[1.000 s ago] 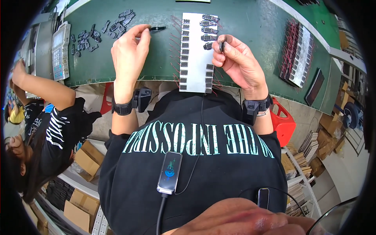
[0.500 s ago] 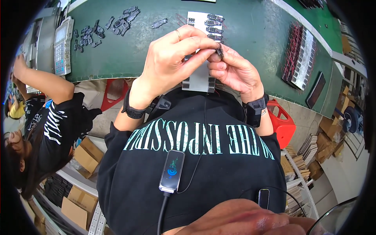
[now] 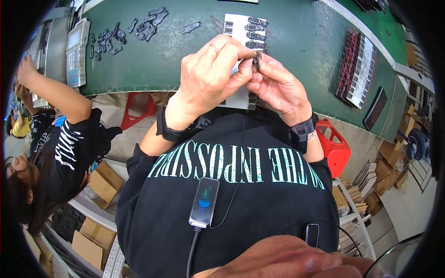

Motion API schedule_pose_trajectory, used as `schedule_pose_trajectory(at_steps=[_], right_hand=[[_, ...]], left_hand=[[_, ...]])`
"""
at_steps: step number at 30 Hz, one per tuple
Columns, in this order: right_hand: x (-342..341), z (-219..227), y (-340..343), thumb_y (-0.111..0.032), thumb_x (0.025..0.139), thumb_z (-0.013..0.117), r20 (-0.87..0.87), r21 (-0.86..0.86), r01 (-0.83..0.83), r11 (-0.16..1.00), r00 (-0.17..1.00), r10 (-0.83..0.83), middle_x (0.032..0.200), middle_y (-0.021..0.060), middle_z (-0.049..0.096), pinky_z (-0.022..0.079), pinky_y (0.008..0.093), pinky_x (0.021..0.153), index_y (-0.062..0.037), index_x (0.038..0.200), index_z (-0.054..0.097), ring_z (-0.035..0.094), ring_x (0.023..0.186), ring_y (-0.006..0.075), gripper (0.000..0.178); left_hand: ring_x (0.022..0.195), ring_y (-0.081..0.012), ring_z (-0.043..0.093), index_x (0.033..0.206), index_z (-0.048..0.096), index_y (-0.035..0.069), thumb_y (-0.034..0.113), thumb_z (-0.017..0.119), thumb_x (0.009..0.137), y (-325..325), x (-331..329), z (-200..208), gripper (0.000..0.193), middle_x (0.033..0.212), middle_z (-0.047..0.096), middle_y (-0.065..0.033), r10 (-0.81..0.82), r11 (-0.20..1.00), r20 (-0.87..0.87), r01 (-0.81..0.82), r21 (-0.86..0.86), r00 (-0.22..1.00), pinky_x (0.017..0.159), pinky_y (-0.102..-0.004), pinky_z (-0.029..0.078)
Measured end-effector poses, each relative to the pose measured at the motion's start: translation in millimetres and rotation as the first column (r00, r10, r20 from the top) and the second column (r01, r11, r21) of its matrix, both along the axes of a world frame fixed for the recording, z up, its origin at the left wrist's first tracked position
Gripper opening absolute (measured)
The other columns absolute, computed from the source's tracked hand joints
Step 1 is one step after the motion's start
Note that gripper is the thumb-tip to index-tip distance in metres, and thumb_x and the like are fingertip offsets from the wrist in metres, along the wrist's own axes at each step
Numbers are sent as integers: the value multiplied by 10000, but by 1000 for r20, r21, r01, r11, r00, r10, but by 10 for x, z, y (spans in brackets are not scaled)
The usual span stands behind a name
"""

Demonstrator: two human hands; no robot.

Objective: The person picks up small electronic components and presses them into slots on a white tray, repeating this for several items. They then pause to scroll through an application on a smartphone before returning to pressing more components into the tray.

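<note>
Above the table's near edge, my hands meet over a small black plastic part, mostly hidden by fingertips. My left hand is closed, its thumb and index finger pinching the part's left side. My right hand grips the same part between thumb and curled fingers. Under and beyond them lies a white board. Along its right side sits a column of small black speaker-like modules with thin red wires. More dark pieces line its near end, partly covered by my hands.
Loose black modules lie in piles on the green table, with one stray module nearer the board. A grey keypad device stands left, beside a co-worker's arm. Rightward are a red-wired row of parts and a red stool.
My left hand and wrist have shifted right and turned, its fingers bunching closer around the part. My right hand stays nearly in place, still gripping it.
</note>
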State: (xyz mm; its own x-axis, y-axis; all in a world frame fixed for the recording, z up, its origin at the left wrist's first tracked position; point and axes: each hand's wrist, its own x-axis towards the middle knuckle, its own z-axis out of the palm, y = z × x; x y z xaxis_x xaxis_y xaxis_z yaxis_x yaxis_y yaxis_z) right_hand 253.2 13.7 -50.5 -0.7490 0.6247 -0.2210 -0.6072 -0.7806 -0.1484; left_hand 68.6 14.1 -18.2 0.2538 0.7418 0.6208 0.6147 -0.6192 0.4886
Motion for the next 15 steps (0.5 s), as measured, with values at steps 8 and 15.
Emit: schedule_pose_trajectory(at_steps=[8,15], right_hand=[[-102,101,99,-127,980,621,333,258,53,965,933,-140,941,52,649,534,277,763,-2,1124,616,623,814,121,190],[-305,95,197,-101,964,642,457,444,119,888,822,-338,896,59,661,543,278,776,10,1122,623,639,800,123,194]], left_hand=[[644,-144,618,861,615,65,86,700,827,43,-143,-27,93,799,629,-16,38,969,200,12,-246,979,538,-271,493],[632,-110,587,875,593,22,107,597,909,18,-498,18,91,791,625,-41,179,703,558,291,-649,810,510,-293,446]])
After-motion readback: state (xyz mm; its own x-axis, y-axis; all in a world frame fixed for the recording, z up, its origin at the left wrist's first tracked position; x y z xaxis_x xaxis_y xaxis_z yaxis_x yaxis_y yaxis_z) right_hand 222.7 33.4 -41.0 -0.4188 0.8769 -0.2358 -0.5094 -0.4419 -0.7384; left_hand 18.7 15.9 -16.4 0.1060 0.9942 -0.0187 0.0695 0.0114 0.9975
